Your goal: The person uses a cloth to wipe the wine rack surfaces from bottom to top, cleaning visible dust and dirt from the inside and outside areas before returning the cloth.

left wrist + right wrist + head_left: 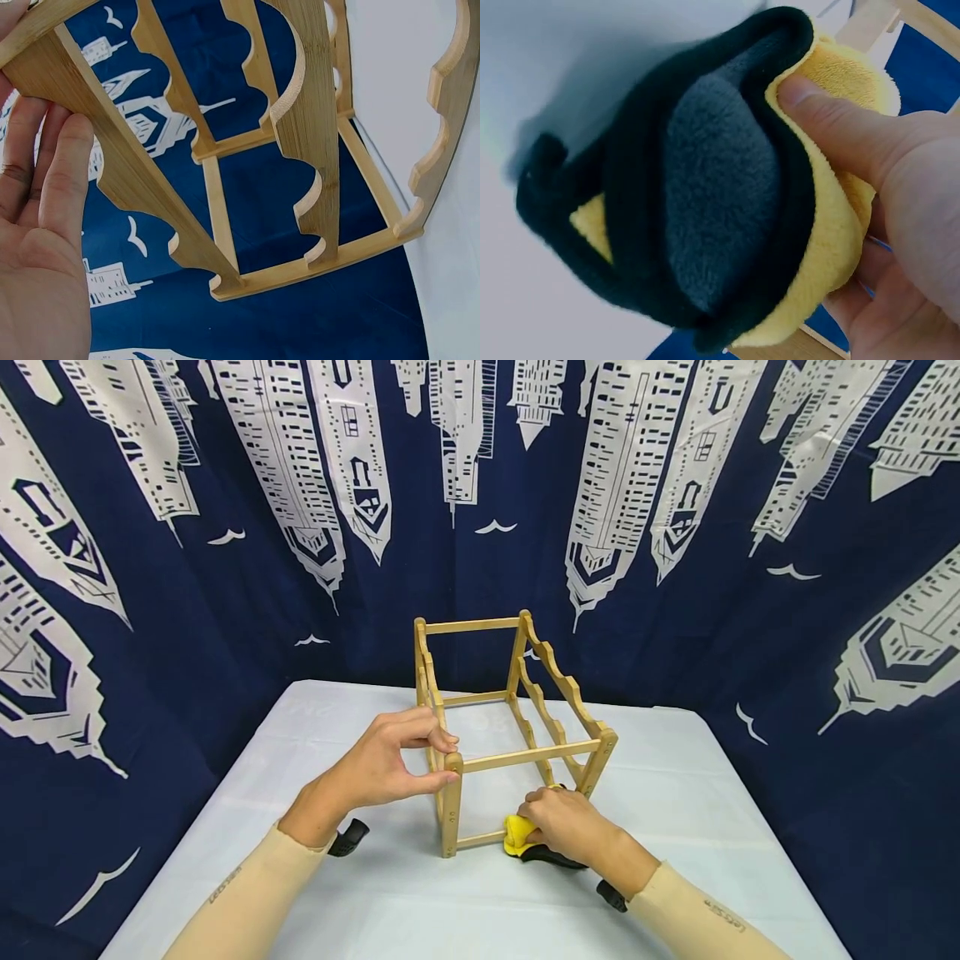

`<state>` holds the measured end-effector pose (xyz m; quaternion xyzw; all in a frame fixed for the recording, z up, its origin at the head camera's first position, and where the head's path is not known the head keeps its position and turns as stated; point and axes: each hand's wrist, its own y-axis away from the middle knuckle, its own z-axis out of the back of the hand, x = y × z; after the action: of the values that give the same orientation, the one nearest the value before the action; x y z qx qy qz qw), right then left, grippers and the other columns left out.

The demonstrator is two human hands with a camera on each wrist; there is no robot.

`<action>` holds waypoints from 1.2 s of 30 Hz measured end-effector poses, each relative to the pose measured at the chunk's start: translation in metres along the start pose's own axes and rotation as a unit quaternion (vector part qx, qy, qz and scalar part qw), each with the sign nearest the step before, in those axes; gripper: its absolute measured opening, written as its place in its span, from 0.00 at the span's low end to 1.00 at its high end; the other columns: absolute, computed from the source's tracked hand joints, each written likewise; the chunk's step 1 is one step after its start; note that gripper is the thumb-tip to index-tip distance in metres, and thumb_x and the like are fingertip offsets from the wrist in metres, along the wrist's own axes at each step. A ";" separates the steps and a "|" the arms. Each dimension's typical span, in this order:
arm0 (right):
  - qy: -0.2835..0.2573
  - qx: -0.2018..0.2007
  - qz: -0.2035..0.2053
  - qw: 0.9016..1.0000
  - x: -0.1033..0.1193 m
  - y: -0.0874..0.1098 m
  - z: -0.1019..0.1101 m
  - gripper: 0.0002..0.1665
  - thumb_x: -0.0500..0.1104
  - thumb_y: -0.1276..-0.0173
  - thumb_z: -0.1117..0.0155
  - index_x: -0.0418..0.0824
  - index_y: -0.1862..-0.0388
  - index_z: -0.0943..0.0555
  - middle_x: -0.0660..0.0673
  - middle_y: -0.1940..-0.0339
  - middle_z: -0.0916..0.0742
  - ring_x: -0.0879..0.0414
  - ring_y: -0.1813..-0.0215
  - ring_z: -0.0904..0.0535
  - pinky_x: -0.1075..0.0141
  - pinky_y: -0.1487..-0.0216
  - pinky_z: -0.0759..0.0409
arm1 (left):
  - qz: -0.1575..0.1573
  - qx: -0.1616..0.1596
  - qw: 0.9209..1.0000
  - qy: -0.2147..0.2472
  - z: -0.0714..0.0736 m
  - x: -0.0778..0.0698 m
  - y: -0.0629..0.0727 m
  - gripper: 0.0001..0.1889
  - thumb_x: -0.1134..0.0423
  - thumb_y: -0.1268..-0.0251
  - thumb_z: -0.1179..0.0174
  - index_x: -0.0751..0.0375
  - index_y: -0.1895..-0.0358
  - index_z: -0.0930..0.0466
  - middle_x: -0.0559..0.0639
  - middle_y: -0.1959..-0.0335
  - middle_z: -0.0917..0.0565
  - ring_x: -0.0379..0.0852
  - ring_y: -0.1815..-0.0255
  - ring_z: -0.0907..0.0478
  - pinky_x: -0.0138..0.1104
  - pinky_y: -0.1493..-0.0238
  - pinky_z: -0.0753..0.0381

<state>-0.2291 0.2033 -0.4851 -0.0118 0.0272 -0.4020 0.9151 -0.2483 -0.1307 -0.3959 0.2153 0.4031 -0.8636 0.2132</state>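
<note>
A light wooden rack [532, 756] with scalloped rails stands on the table. My left hand [382, 764] grips the top of its front left post, thumb on the near side. In the left wrist view, the fingers [66, 176] reach up against a scalloped rail [142, 180]. Low at the rack's front right corner, my right hand [570, 827] holds a yellow and dark grey plush cloth [516, 833] with black edging. The right wrist view has the cloth [720, 180] bunched, the thumb pressing on its yellow side. The hand and cloth hide the bottom of the front right post.
A white-covered table [360, 893] spreads around the rack. Behind and at both sides hangs a dark blue curtain [465, 577] printed with white buildings and birds. Black straps or mounts [349, 838] sit at the wrists.
</note>
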 end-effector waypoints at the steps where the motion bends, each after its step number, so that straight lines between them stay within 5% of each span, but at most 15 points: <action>1: -0.002 -0.002 0.001 1.000 0.000 0.000 0.000 0.14 0.47 0.32 0.08 0.46 0.53 0.05 0.52 0.60 0.07 0.56 0.58 0.11 0.58 0.53 0.05 | 0.000 0.000 1.000 0.000 0.000 0.000 0.000 0.14 0.71 0.35 0.14 0.56 0.59 0.13 0.48 0.52 0.08 0.48 0.43 0.03 0.39 0.38 0.02; 12: -0.142 -0.016 0.028 0.989 0.008 -0.018 -0.013 0.15 0.46 0.28 0.11 0.46 0.45 0.03 0.52 0.53 0.02 0.66 0.54 0.12 0.67 0.50 0.09 | 0.016 0.008 1.000 -0.002 0.003 -0.004 -0.001 0.14 0.68 0.35 0.12 0.56 0.59 0.12 0.48 0.52 0.07 0.49 0.43 0.03 0.38 0.39 0.02; 20: -0.152 -0.025 0.069 0.986 0.039 -0.046 -0.019 0.13 0.50 0.25 0.12 0.47 0.47 0.02 0.53 0.54 0.03 0.69 0.55 0.14 0.72 0.50 0.11 | 0.017 0.000 1.000 0.001 0.003 -0.005 0.001 0.14 0.68 0.35 0.12 0.57 0.59 0.12 0.48 0.53 0.08 0.50 0.42 0.03 0.39 0.40 0.02; 36: -0.181 -0.031 0.065 0.981 0.037 -0.042 -0.020 0.15 0.46 0.27 0.11 0.47 0.45 0.02 0.53 0.51 0.02 0.67 0.51 0.10 0.71 0.47 0.08 | 0.019 0.004 1.000 0.000 0.002 -0.002 0.001 0.14 0.67 0.34 0.12 0.55 0.58 0.12 0.48 0.52 0.08 0.49 0.41 0.03 0.38 0.39 0.02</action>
<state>-0.2366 0.1477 -0.5049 -0.1112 -0.1253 -0.3320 0.9283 -0.2458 -0.1322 -0.3944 0.2243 0.3951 -0.8610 0.2287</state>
